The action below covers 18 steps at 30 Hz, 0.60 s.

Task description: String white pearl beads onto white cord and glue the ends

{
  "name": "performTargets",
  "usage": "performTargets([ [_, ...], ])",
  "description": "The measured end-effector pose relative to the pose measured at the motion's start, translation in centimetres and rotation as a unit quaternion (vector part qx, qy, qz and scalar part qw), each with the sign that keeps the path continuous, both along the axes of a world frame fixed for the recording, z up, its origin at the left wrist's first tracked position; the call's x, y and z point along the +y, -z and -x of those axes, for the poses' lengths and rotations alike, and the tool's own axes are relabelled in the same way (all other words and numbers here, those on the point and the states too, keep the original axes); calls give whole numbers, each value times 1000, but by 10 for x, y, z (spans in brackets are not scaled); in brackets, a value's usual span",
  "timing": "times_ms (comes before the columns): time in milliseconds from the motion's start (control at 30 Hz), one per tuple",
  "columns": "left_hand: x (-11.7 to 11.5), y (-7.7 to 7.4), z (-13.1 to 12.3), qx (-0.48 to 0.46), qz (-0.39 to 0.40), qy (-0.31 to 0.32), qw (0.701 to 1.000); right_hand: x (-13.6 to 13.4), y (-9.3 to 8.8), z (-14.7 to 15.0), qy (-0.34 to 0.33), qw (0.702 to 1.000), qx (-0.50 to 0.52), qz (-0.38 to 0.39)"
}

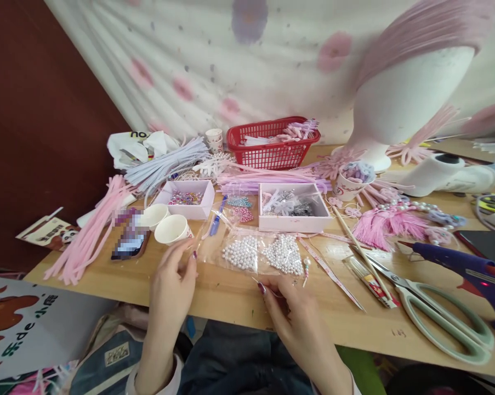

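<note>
My left hand (174, 277) is at the left end of a clear plastic bag (206, 255), thumb and fingers closed at its edge. White pearl beads (241, 253) lie in that bag, with a second heap of white pearl beads (283, 254) to the right. My right hand (292, 312) is just in front of the bag, pinching a thin, pale, needle-like piece (255, 280) that points left. A short beaded strand (306, 269) lies beyond the right hand. Two paper cups (173, 229) stand just past the left fingertips.
Large scissors (432, 307), a glue gun (456, 260) and a tape measure (329, 270) lie to the right. Two white boxes (294, 223) and a red basket (272, 151) stand behind. Pink fuzzy stems (86, 236) and a phone (130, 241) are at left; a white mannequin head (399, 104) towers at right.
</note>
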<state>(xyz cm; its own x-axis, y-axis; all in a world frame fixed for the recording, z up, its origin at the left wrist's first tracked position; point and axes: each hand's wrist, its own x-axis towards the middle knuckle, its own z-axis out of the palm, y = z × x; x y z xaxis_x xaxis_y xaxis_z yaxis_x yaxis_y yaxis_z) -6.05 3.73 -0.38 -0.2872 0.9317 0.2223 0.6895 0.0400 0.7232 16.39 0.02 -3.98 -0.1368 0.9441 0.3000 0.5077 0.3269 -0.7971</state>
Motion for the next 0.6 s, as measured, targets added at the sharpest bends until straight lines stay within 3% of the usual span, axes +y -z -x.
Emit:
performTargets([
  [300, 18, 19, -8, 105, -19, 71, 992, 2, 0, 2, -1, 999, -22, -48],
  [600, 25, 21, -19, 85, -1, 43, 995, 2, 2, 0, -9, 998, -33, -47],
])
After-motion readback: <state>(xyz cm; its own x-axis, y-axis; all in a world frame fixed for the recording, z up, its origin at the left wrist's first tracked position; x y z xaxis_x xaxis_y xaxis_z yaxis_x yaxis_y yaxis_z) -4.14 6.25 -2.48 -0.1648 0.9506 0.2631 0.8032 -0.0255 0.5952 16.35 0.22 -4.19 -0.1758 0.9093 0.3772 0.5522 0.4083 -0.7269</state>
